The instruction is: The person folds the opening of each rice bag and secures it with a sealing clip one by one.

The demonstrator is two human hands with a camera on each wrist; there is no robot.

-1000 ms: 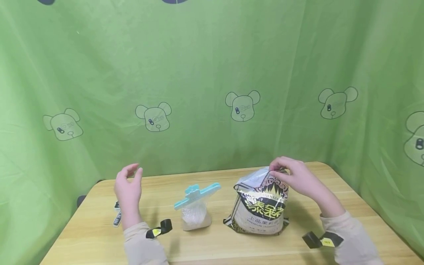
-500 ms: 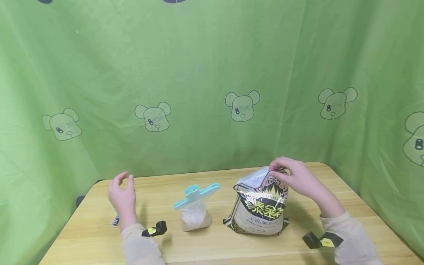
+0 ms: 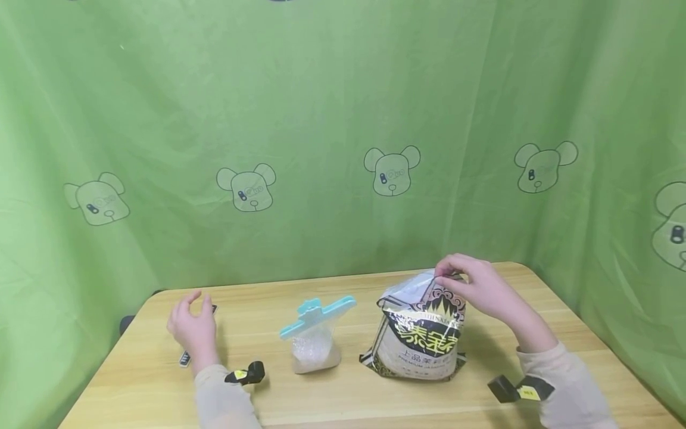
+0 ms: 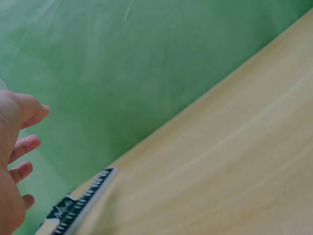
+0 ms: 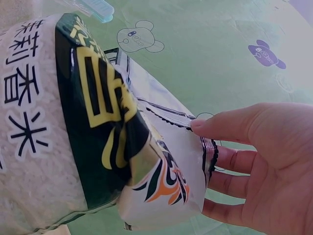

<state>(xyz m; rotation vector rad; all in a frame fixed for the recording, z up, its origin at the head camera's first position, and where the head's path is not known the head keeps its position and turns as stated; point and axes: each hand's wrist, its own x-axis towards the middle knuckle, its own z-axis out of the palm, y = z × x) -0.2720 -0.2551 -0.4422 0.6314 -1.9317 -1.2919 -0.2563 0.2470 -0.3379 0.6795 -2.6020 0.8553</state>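
Observation:
A large printed bag of rice (image 3: 423,339) stands on the table, its top folded over. My right hand (image 3: 479,289) pinches the bag's upper edge; in the right wrist view the thumb lies on the near side and the fingers behind. My left hand (image 3: 194,328) hovers at the table's left side with fingers apart and holds nothing. Beneath and beside it lies a long black-and-white bag clip (image 4: 80,205), partly hidden by the hand in the head view. Between the hands stands a small clear bag of rice (image 3: 315,353), with a light-blue bag clip (image 3: 317,317) across its top.
The wooden table (image 3: 343,405) has rounded far corners. A green curtain (image 3: 321,107) with mouse-head prints hangs behind it and along both sides. Each sleeve carries a black strap with a small camera mount.
My left hand has moved down and to the left, toward the black-and-white clip. My right hand keeps its pinch on the rice bag, and both bags stay in place.

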